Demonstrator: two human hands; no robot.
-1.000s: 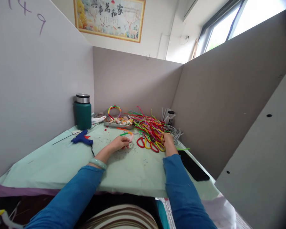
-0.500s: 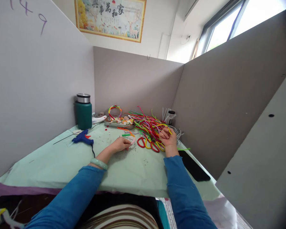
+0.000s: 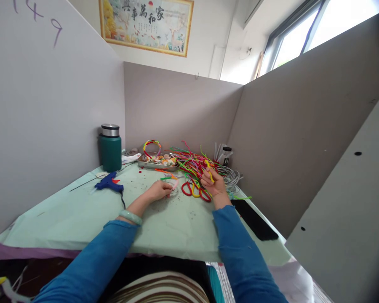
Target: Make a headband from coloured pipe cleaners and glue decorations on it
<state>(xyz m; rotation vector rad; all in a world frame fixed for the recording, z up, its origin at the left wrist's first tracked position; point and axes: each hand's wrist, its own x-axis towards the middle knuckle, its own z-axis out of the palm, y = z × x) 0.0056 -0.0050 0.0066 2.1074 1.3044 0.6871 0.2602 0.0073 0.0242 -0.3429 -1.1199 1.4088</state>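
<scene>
Yellow stem (image 3: 210,172) up in the right hand (image 3: 213,182), pink strip (image 3: 175,184) at the left (image 3: 159,190)!
Right fingers curl closed on the stem, in front of the bright pile (image 3: 194,162) and near the loops (image 3: 186,188); the left fingertips look pinched on the strip, low over the worktop (image 3: 82,214). This reads as handling one stem apart from the pile, and the next move calls for a light grip, ends free. Around them: a pale, speckled cover, glue gun (image 3: 109,182) and flask (image 3: 110,153) left, tray (image 3: 158,166) behind, grey partitions (image 3: 177,97), bright window (image 3: 295,44) above.
</scene>
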